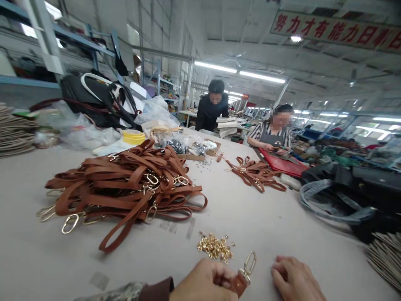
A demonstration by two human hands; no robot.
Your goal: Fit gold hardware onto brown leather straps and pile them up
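Nearest the lens, right of and in front of the heap of brown straps (pixel 125 184), the left hand (pixel 203 282) is clenched on a brown strap end (pixel 239 283) whose gold clasp (pixel 249 263) sticks up beside the thumb. The right hand (pixel 296 280), further right of the heap, rests released on the pale tabletop (pixel 266 217), fingers loosely bent and grasping nothing. Behind the heap lies a black bag (pixel 94 100). A smaller strap bundle (pixel 253 171) lies to the heap's right, near a co-worker's hands (pixel 271 147). Gold rivets (pixel 215 247) are scattered in front of the heap, to its right.
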